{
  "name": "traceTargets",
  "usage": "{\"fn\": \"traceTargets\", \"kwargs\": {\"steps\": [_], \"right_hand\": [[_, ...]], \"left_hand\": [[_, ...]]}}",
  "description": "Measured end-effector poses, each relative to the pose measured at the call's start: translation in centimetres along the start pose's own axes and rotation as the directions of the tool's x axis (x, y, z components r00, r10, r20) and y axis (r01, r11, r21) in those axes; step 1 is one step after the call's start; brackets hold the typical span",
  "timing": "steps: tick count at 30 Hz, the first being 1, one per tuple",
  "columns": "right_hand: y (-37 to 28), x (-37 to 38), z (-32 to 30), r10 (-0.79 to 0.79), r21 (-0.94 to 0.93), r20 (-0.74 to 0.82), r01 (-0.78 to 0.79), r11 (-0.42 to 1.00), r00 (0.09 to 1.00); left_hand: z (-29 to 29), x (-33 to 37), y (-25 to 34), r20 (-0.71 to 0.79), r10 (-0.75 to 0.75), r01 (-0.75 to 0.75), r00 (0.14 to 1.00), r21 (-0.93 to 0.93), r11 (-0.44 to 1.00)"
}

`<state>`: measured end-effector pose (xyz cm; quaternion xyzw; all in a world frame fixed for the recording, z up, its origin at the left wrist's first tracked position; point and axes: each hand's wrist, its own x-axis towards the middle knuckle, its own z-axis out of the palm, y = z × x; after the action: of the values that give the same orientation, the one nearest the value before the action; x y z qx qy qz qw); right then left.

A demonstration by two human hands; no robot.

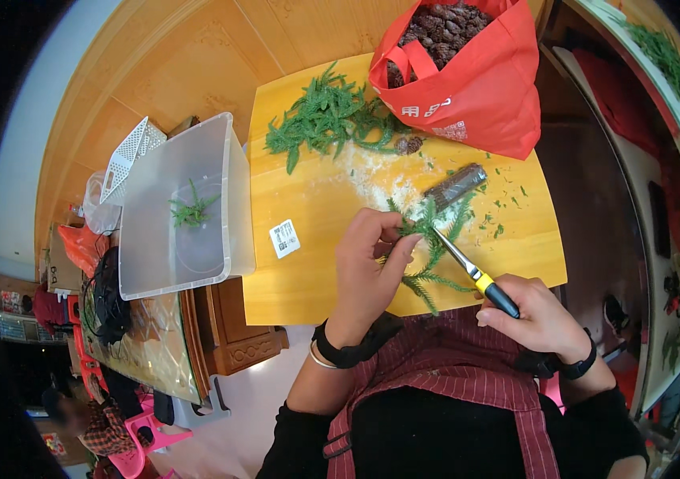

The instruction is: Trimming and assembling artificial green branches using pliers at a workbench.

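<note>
My left hand (368, 259) pinches a green artificial pine sprig (434, 257) over the near part of the yellow board (308, 279). My right hand (533, 313) grips pliers (468, 263) with black and yellow handles, their narrow metal jaws pointing up and left into the sprig's stem. Whether the jaws are closed on the stem is too small to tell. Just beyond the sprig lies a dark bundle wrapped in clear plastic (456, 186). White flakes (376, 180) and green bits are scattered around it. A heap of green sprigs (328, 120) rests at the board's far left.
A red bag of pine cones (468, 88) stands at the far right, with a loose pine cone (409, 145) beside it. On the left a translucent plastic bin (236, 199) holds one small sprig (192, 209). A white label (284, 238) lies on the board. Another person (100, 415) sits at lower left.
</note>
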<state>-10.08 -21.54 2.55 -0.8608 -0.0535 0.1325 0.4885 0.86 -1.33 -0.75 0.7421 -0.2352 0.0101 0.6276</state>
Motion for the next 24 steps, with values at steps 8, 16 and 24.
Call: {"fn": "traceTargets", "kwargs": {"steps": [8,16,24], "right_hand": [[0.0,0.2,-0.2,-0.06,-0.039,-0.041,0.058,0.998,0.997],[0.3,0.0,-0.5,-0.008,-0.04,0.021,0.009,0.999,1.0],[0.1,1.1,-1.1,0.019,-0.014,0.072,-0.018,1.0,0.997]], "left_hand": [[0.2,0.2,0.9,-0.011,0.089,-0.086,0.996,0.17,0.982],[0.3,0.0,0.7,0.027,0.209,-0.207,0.978,0.306,0.929],[0.5,-0.1,1.1,0.083,0.165,-0.179,0.983,0.22,0.959]]}}
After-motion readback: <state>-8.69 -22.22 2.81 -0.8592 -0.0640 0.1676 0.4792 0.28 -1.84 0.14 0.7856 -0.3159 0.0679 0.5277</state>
